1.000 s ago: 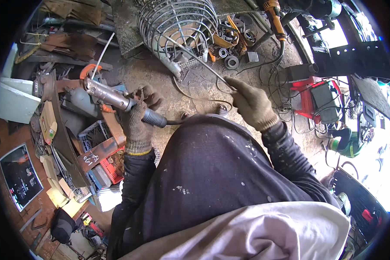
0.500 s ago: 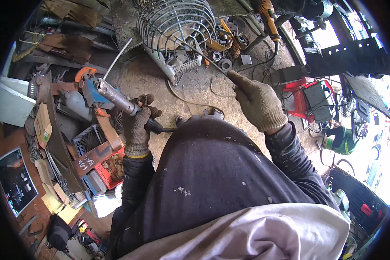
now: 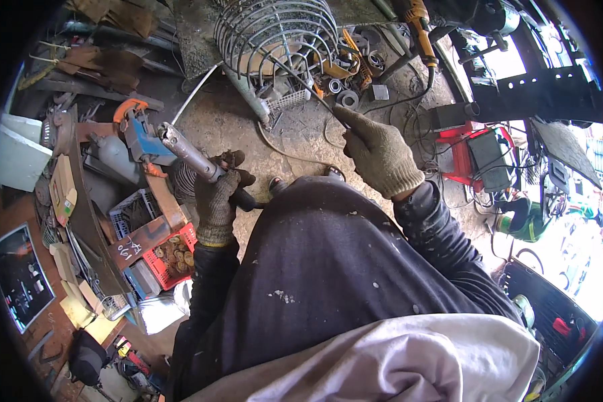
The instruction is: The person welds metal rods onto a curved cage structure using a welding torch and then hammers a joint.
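Note:
My left hand (image 3: 216, 204), in a dirty knitted glove, is closed round a metal tube-like welding electrode holder (image 3: 191, 155) with a black handle end. A pale welding electrode (image 3: 197, 87) sticks out of its tip, slanting away toward the work table. My gloved right hand (image 3: 384, 154) grips the near end of a thin dark metal rod (image 3: 301, 82), index finger stretched along it. The rod's far end reaches a round cage of bent metal bars (image 3: 275, 32) on the table; whether it touches is unclear. The electrode's tip is apart from the cage, to its near left.
Metal rings (image 3: 348, 99) and an orange-handled power tool (image 3: 419, 30) lie far right of the cage. A blue and orange clamp (image 3: 141, 134) and a red crate (image 3: 171, 258) stand at left. A red-framed machine (image 3: 459, 154) with cables sits right.
My right hand has moved left with the rod, pushing it slightly further toward the cage. The electrode's tip has shifted right, closer to the cage. Both hands keep their grip.

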`<state>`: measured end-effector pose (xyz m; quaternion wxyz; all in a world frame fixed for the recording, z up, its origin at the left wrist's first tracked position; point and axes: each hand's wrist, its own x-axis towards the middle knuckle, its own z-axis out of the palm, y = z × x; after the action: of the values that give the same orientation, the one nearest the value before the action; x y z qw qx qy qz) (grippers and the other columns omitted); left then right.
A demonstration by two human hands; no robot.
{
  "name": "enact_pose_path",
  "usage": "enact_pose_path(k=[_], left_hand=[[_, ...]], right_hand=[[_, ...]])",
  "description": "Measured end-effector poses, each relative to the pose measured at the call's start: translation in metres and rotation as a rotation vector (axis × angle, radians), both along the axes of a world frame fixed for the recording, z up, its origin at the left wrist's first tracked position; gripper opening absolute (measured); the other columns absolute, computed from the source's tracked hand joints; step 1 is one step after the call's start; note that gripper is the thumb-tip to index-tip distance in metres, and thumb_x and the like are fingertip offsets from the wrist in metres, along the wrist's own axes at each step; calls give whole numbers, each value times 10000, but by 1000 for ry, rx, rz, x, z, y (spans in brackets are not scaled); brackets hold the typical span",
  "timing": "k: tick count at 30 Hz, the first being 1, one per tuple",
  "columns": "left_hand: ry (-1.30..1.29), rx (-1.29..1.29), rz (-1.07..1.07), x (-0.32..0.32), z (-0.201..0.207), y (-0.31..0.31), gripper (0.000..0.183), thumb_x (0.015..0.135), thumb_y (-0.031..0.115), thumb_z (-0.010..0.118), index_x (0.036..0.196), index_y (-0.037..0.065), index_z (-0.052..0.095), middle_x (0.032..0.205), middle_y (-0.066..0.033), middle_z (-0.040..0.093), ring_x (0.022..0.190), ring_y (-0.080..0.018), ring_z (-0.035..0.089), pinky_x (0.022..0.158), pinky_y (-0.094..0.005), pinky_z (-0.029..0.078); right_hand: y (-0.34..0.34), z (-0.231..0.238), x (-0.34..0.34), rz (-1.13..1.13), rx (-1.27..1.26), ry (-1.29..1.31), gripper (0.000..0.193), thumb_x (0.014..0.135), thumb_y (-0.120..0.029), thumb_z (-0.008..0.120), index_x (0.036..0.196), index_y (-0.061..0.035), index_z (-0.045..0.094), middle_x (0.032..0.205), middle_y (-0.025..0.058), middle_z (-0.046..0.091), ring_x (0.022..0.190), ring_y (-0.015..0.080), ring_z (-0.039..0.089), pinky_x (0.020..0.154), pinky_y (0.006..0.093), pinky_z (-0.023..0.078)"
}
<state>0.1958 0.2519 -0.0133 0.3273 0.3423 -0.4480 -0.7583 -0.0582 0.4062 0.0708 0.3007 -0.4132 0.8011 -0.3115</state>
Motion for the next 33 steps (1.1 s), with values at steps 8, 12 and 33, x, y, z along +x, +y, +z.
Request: enact_pose_path(k=[8, 12, 33], left_hand=[[12, 24, 0, -4, -6, -5, 297, 818, -20, 647, 1086, 26, 527, 1152, -224, 630, 790, -278, 705, 657, -363, 594], [-19, 29, -19, -13, 2, -3, 336, 789, -64, 617, 1094, 50, 534, 1086, -153, 600, 870, -261, 681, 697, -376, 610], [-185, -49, -181, -9, -10, -15, 354, 820, 15, 691, 1136, -4, 533, 996, -131, 661, 759, -225, 703, 658, -318, 588]], right_hand=[[5, -11, -22, 8, -98, 129, 424, 950, -110, 529, 1373, -116, 567, 761, 80, 664, 709, 134, 661, 688, 303, 525], [5, -10, -17, 15, -64, 88, 426, 947, -117, 539, 1372, -102, 565, 770, 91, 668, 714, 133, 661, 688, 308, 526], [0, -36, -14, -33, -169, 180, 378, 911, -91, 570, 1286, -74, 622, 970, 212, 703, 900, 302, 719, 763, 350, 541]])
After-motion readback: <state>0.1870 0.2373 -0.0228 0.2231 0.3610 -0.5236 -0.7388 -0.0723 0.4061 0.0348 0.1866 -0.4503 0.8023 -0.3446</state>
